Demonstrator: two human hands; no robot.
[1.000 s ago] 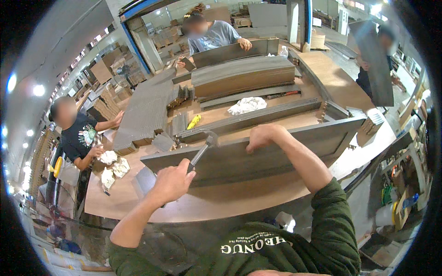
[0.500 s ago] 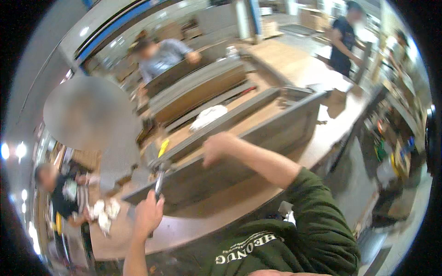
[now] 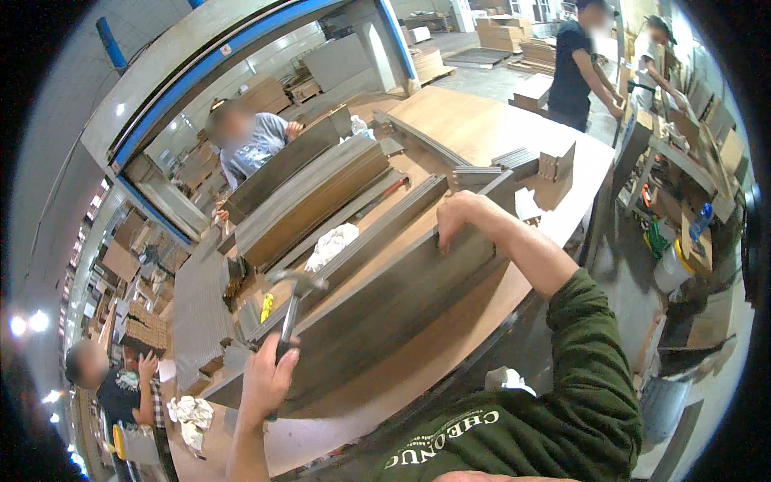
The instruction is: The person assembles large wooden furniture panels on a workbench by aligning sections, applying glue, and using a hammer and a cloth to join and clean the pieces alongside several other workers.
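Note:
A claw hammer [image 3: 291, 309] with a metal head and dark grip is in my left hand [image 3: 271, 379], fingers closed round its handle. Its head is raised in front of the near face of a long grey wood-grain board [image 3: 385, 301], or just above its top edge; I cannot tell which. The board stands on edge along the table's near side. My right hand [image 3: 459, 217] grips its top edge near the right end, fingertips over the near face. Just beyond the hammer lies a small yellow tool [image 3: 267, 307], and a white cloth [image 3: 331, 247] rests among the grey strips.
Stacked grey boards [image 3: 321, 197] fill the table's far side, with more panels [image 3: 201, 313] at the left. A crumpled cloth [image 3: 191, 418] lies at the left corner. Co-workers stand across the table [image 3: 253, 145], at the left [image 3: 120, 394] and at the far right [image 3: 572, 76]. A white bucket [image 3: 673, 265] stands right.
My right hand has slid along the board's top edge toward its right end. The hammer stays in my left hand. The whole view has shifted and turned a little.

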